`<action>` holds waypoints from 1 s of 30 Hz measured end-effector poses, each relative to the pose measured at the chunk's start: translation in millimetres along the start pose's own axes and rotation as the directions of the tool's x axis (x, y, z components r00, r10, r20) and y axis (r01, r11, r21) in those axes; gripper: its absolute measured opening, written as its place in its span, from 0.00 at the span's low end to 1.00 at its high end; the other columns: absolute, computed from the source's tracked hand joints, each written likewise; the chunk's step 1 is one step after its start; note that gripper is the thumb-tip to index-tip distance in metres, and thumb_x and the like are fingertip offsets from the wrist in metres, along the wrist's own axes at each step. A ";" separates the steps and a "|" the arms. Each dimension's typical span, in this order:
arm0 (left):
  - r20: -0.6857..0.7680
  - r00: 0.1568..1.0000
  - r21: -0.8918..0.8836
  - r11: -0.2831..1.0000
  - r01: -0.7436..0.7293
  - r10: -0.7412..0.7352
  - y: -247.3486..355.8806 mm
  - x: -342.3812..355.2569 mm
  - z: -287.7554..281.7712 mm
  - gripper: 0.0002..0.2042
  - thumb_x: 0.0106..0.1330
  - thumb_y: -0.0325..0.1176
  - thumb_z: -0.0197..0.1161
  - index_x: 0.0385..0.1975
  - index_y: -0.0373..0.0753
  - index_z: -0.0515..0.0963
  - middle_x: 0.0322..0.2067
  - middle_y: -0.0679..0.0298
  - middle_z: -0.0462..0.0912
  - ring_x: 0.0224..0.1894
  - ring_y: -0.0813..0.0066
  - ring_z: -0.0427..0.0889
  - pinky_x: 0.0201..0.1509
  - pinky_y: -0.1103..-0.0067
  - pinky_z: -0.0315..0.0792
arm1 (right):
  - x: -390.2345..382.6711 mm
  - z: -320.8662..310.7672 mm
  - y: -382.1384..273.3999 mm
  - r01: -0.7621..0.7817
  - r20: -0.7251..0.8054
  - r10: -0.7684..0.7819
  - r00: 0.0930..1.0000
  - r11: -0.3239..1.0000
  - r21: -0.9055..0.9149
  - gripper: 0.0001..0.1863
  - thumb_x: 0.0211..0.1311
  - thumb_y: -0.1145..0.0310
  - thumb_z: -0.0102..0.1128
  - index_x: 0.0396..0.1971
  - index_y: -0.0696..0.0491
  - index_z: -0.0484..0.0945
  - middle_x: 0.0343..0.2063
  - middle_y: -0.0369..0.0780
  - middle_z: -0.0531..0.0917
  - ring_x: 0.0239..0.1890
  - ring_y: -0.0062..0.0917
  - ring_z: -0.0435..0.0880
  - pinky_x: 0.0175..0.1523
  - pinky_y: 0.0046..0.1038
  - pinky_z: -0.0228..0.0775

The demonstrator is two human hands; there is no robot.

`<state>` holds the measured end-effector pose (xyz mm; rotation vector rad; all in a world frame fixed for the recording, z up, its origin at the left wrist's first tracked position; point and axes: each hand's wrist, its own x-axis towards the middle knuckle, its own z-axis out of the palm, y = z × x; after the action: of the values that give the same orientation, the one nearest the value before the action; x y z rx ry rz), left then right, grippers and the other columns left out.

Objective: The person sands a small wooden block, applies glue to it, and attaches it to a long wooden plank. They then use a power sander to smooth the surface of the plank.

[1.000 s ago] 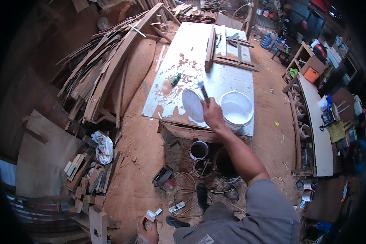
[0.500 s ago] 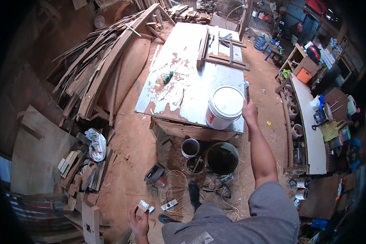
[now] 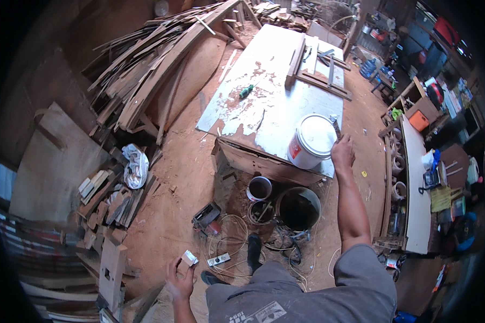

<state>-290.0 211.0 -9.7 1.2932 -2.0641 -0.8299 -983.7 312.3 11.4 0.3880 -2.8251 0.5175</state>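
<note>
On the far left, the edge darkens into the lens rim, which swallows part of a large pale board (image 3: 59, 156). Right of it, near wood offcuts (image 3: 99, 196), lies a crumpled white plastic bag (image 3: 136, 168); beyond these rises a heap of long planks (image 3: 145, 81), too tangled to count.

The left hand (image 3: 179, 280) is low, near the lower edge, thumb and fingers pinched on a small white-and-brown box (image 3: 188, 258). The box is held above the floor, left of a white power strip (image 3: 219, 259); its lower part is covered by the fingers.

Further right is a table with a worn white top (image 3: 237, 118). On it lies a green-handled tool (image 3: 246, 91), its shaft lost in the glare. Below its near edge stand 3 open pails (image 3: 312, 200), their dark contents hard to make out.

A lidded white bucket (image 3: 300, 153) stands upright at the table's near right corner, a wooden frame (image 3: 323, 83) beyond it.

Just right of the bucket, the right hand (image 3: 343, 154) is closed around the handle of a tool (image 3: 335, 126). The fingers hide most of the grip, and I cannot tell whether the tool touches the bucket.

On the far right, a long bench (image 3: 417, 188) carries clutter that fades into shadow.
</note>
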 end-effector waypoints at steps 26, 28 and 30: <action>-0.571 0.604 -0.642 0.761 0.093 -0.556 -59.3 -167.4 -215.9 0.22 0.70 0.34 0.78 0.60 0.32 0.81 0.53 0.60 0.88 0.55 0.72 0.88 0.61 0.73 0.81 | -316.6 52.6 -245.4 0.664 0.269 -0.896 0.352 0.442 0.603 0.24 0.84 0.53 0.53 0.59 0.59 0.80 0.52 0.47 0.87 0.55 0.37 0.84 0.62 0.40 0.76; -0.606 0.536 -0.717 0.696 -0.048 -0.588 -74.5 -174.8 -262.1 0.20 0.72 0.32 0.76 0.60 0.32 0.81 0.53 0.63 0.88 0.55 0.76 0.87 0.60 0.75 0.81 | -484.6 45.6 -298.9 0.634 0.022 -0.985 -0.172 -0.094 0.767 0.21 0.85 0.56 0.52 0.47 0.58 0.86 0.42 0.42 0.91 0.48 0.29 0.89 0.55 0.36 0.80; -0.598 0.544 -0.766 0.620 -0.172 -0.588 -100.9 -194.9 -296.5 0.20 0.72 0.32 0.76 0.60 0.33 0.81 0.52 0.64 0.88 0.55 0.76 0.87 0.60 0.76 0.81 | -638.3 36.9 -318.7 0.438 0.294 -0.750 -0.592 0.007 0.899 0.23 0.83 0.51 0.56 0.61 0.53 0.85 0.57 0.43 0.89 0.59 0.29 0.87 0.63 0.35 0.78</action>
<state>57.5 293.9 82.0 1.1077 -0.6053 -0.8284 -298.0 147.7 -103.1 3.6069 -1.5758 0.2192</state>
